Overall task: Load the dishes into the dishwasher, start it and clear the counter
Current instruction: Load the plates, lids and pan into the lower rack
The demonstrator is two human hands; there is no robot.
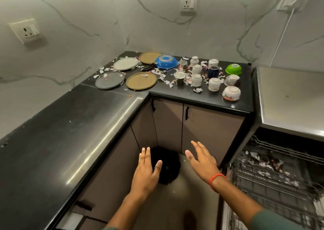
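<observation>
Dishes lie on the black counter (201,98) in the far corner: a white plate (125,64), a grey plate (110,80), two tan plates (141,80), an upturned blue bowl (166,61), a green bowl (233,69), two patterned bowls (231,93), several upturned white cups (214,84), a dark blue cup (214,71) and steel cups (179,78). Paper scraps are scattered among them. The dishwasher (273,170) stands open at the right, racks out, scraps on the wires. My left hand (146,170) and right hand (203,161) hover low over the floor, fingers straight, holding nothing.
A black bag-like bin (168,166) sits on the floor in the cabinet corner just beyond my hands. The long black counter (61,138) runs along the left. A steel top (294,100) lies above the dishwasher. Wall sockets (188,2) and a white cable (282,36) are on the marble wall.
</observation>
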